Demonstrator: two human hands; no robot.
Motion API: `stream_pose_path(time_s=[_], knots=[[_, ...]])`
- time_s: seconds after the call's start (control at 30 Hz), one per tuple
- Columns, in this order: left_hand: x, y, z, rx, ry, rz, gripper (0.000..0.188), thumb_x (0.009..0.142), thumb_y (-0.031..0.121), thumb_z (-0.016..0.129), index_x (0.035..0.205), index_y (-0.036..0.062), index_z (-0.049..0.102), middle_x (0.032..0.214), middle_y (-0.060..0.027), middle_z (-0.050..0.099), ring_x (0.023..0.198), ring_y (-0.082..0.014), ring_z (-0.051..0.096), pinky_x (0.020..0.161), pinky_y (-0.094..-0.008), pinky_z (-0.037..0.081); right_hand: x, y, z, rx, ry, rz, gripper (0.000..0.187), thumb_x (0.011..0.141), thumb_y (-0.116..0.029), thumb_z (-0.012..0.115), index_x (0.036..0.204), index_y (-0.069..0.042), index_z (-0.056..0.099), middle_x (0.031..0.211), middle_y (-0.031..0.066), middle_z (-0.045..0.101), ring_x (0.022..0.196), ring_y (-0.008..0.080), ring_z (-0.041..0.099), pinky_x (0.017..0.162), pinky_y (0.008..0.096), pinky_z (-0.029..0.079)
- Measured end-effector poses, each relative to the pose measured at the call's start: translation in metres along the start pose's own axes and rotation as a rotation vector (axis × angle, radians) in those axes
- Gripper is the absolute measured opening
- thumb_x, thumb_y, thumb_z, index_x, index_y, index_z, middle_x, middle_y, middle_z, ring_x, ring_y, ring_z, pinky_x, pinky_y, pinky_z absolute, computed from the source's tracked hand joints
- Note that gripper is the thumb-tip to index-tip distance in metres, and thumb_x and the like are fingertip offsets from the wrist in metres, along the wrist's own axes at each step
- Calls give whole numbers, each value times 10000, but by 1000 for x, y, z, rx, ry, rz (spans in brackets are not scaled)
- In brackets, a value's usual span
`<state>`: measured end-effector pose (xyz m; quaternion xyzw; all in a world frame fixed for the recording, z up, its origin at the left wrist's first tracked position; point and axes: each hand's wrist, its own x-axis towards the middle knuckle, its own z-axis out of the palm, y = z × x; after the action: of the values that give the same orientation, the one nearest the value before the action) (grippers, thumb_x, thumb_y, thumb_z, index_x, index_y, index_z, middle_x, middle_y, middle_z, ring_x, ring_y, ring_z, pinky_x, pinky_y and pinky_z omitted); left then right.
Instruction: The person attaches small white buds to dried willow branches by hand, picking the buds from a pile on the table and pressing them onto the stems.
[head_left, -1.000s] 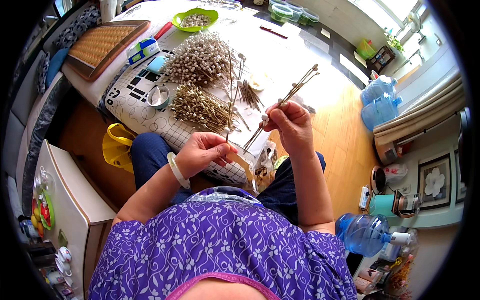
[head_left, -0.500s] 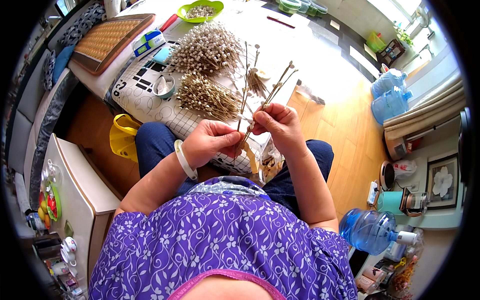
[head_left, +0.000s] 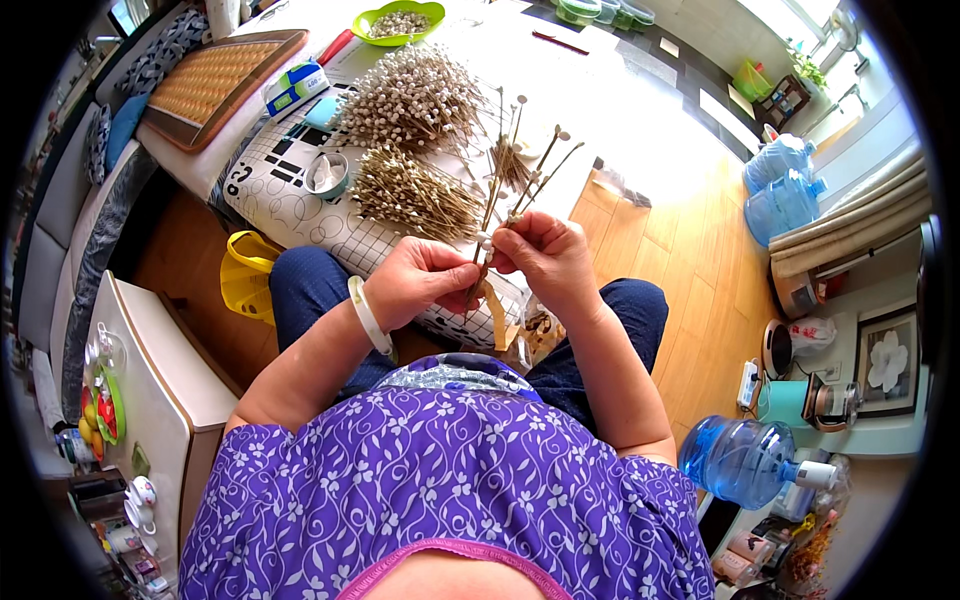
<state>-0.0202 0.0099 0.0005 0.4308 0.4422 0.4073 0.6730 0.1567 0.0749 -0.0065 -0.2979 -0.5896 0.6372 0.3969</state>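
Between my two hands, over my lap, stand several thin brown stems [head_left: 491,200] with pale buds, spreading at the top. My left hand [head_left: 425,282] pinches them near their lower ends. The fingertips of my right hand [head_left: 550,252] close on the stems a little higher, beside some white buds. A tan strip of tape or paper [head_left: 495,312] hangs below the fingers; where it joins the stems is hidden. Beyond the hands, a bundle of small-budded stems [head_left: 415,195] lies on the table, with a larger heap of white-tipped stems [head_left: 410,97] behind it.
A small cup [head_left: 328,174] with something white inside stands left of the bundles. Farther back are a green bowl [head_left: 372,24] of loose buds and a tissue pack [head_left: 297,86]. A yellow bag [head_left: 247,275] hangs by my left knee. Water bottles [head_left: 738,460] stand at right.
The right-hand stems have tipped farther outward to the right, and my right hand has shifted slightly downward and left. More of the tan strip shows. My left hand stays nearly where it was.
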Motion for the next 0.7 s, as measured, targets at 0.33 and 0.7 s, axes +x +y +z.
stream_pose_path(time_s=[0.33,0.7], knots=[[3,-6,0,78,50,46,187,852,140,580,924,-24,633,743,-78,648,627,-88,603,572,-200,495,-1,5,6,-71,69,-23,85,833,-60,588,781,6,575,682,37,601,617,72,577,569,203,500],[4,-4,6,145,58,64,209,822,87,613,977,-52,605,799,-77,645,678,-83,593,616,-207,491,2,13,9,-120,135,-45,119,819,-60,597,727,8,561,613,30,590,573,61,575,508,196,462]])
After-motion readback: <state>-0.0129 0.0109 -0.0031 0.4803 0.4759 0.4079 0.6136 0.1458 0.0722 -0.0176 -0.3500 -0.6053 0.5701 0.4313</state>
